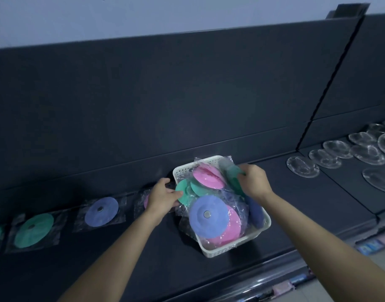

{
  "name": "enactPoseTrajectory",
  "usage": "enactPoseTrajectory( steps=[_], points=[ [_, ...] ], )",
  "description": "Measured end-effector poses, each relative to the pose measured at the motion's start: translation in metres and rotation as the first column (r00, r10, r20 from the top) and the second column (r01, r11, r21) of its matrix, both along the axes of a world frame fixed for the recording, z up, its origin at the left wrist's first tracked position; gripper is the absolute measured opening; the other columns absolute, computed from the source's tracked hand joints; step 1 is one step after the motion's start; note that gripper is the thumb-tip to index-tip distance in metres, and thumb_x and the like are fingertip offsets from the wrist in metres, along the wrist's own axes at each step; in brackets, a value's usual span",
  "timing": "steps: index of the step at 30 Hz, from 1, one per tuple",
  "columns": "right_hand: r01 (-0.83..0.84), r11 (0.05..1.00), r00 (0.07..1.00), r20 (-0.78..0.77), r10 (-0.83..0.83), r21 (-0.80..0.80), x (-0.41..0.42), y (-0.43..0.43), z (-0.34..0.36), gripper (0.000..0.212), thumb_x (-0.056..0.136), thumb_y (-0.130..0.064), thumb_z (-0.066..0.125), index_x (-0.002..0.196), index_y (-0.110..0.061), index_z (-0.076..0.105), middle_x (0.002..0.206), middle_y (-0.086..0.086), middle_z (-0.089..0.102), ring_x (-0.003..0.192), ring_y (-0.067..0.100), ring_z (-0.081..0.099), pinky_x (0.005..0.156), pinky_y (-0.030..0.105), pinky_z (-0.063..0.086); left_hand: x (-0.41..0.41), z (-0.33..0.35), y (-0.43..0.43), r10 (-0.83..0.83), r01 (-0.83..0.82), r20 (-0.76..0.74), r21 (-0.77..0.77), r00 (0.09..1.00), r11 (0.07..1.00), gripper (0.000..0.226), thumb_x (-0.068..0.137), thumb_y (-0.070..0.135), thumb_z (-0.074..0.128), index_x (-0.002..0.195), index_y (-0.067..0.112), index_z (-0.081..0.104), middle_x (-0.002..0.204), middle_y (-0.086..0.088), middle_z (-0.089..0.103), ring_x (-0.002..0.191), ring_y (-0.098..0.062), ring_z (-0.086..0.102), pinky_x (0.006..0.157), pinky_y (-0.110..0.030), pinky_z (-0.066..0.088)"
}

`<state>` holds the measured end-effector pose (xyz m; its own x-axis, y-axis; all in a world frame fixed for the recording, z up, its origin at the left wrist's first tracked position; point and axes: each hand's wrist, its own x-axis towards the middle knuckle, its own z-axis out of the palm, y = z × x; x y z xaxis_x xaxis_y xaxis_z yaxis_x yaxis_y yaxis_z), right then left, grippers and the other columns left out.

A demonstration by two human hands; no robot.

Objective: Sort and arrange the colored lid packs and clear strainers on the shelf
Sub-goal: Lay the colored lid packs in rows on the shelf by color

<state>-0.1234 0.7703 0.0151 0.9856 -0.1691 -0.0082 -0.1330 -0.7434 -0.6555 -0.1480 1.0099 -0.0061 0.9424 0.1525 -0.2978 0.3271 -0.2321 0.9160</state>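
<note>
**Both hands at the basket of lid packs**

White basket (262, 228) sits on the dark shelf (143, 247), heaped with bagged lids. Left hand (163, 197) is at the basket's left rim, thumb and fingers pinching the edge of a green lid pack (183, 192). Right hand (255, 182) is over the far right corner, fingers curled round a second green pack (232, 173) that stands on edge. A blue lid pack (209, 216) lies topmost on the near side; a pink lid pack (209, 176) lies further back.

Left of the basket, a row lies flat on the shelf:
- a pink pack, mostly hidden behind the left hand
- a blue shelf pack (101, 212)
- a green shelf pack (34, 230)

Clear strainers (302, 166) overlap in rows on the shelf section to the right, well apart from the basket.
</note>
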Motion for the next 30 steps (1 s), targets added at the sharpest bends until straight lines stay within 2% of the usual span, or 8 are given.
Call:
enactPoseTrajectory(
  steps=[2, 5, 10, 13, 17, 24, 27, 30],
  points=[
    [0.059, 0.996, 0.998, 0.024, -0.061, 0.064, -0.001, -0.003, 0.001, 0.024, 0.078, 0.002, 0.04, 0.086, 0.003, 0.063, 0.083, 0.019, 0.066, 0.072, 0.035, 0.052, 0.057, 0.03, 0.033, 0.004, 0.003, 0.0, 0.0, 0.0, -0.036, 0.005, 0.999, 1.0, 0.048, 0.084, -0.001, 0.066, 0.128, 0.003, 0.046, 0.089, -0.009, 0.06, 0.068, -0.019, 0.062, 0.065, -0.031, 0.054],
    [0.079, 0.987, 0.991, 0.094, -0.093, 0.139, -0.004, -0.004, 0.005, 0.024, 0.081, 0.003, 0.043, 0.086, 0.0, 0.066, 0.084, 0.019, 0.067, 0.071, 0.029, 0.05, 0.057, 0.028, 0.031, 0.012, 0.01, 0.002, 0.021, -0.018, -0.037, 0.073, 0.999, 0.997, 0.008, 0.085, -0.001, 0.06, 0.092, 0.002, 0.061, 0.085, -0.015, 0.068, 0.064, -0.021, 0.063, 0.07, -0.04, 0.055],
    [0.07, 0.932, 0.971, 0.191, -0.145, 0.355, -0.004, 0.003, 0.021, 0.031, 0.086, 0.003, 0.049, 0.085, -0.023, 0.066, 0.076, -0.003, 0.064, 0.066, 0.009, 0.054, 0.054, 0.009, 0.039, 0.022, 0.022, 0.005, 0.005, -0.052, 0.153, 0.301, 0.988, 0.952, 0.01, 0.087, 0.005, 0.046, 0.079, 0.0, 0.051, 0.074, -0.009, 0.055, 0.065, -0.023, 0.051, 0.055, -0.034, 0.046],
    [0.093, 0.848, 0.96, 0.179, -0.215, 0.522, 0.0, 0.005, 0.027, 0.032, 0.087, 0.003, 0.051, 0.087, -0.025, 0.067, 0.078, -0.003, 0.066, 0.068, 0.009, 0.057, 0.061, 0.019, 0.047, 0.025, 0.028, 0.009, 0.018, -0.094, 0.231, 0.326, 0.973, 0.941, 0.011, 0.09, 0.004, 0.043, 0.08, 0.006, 0.044, 0.072, -0.004, 0.047, 0.061, -0.019, 0.041, 0.049, -0.032, 0.033],
    [0.107, 0.736, 0.957, 0.131, -0.258, 0.668, 0.003, 0.009, 0.035, 0.025, 0.09, 0.003, 0.052, 0.091, -0.016, 0.069, 0.076, 0.0, 0.066, 0.067, 0.013, 0.06, 0.062, 0.025, 0.052, 0.024, 0.031, 0.017, 0.066, -0.173, 0.307, 0.335, 0.949, 0.926, 0.009, 0.092, 0.004, 0.044, 0.084, 0.004, 0.045, 0.073, -0.001, 0.047, 0.062, -0.015, 0.042, 0.05, -0.025, 0.032],
    [0.171, 0.44, 0.974, -0.084, -0.211, 0.881, 0.007, 0.014, 0.044, 0.019, 0.093, 0.002, 0.048, 0.094, -0.005, 0.066, 0.097, 0.02, 0.066, 0.084, 0.032, 0.064, 0.085, 0.055, 0.053, 0.026, 0.033, 0.027, 0.191, -0.289, 0.361, 0.238, 0.913, 0.927, 0.004, 0.091, 0.003, 0.044, 0.092, 0.006, 0.046, 0.08, -0.008, 0.056, 0.063, -0.015, 0.048, 0.05, -0.026, 0.033],
    [0.142, 0.42, 0.98, -0.066, -0.19, 0.896, 0.006, 0.015, 0.042, 0.018, 0.093, 0.002, 0.049, 0.094, -0.006, 0.066, 0.099, 0.021, 0.067, 0.087, 0.033, 0.065, 0.087, 0.056, 0.052, 0.028, 0.032, 0.029, 0.176, -0.266, 0.349, 0.23, 0.921, 0.936, 0.012, 0.09, 0.004, 0.044, 0.099, 0.009, 0.051, 0.09, -0.009, 0.063, 0.076, -0.021, 0.057, 0.058, -0.03, 0.042],
    [0.067, 0.481, 0.979, 0.036, -0.201, 0.874, 0.006, 0.021, 0.043, 0.02, 0.091, 0.001, 0.053, 0.092, -0.01, 0.069, 0.097, 0.019, 0.069, 0.089, 0.034, 0.066, 0.088, 0.055, 0.052, 0.026, 0.035, 0.027, 0.193, -0.247, 0.313, 0.145, 0.93, 0.958, 0.015, 0.09, 0.005, 0.044, 0.09, 0.013, 0.055, 0.092, -0.008, 0.065, 0.085, -0.026, 0.061, 0.072, -0.04, 0.051]
  ],
)
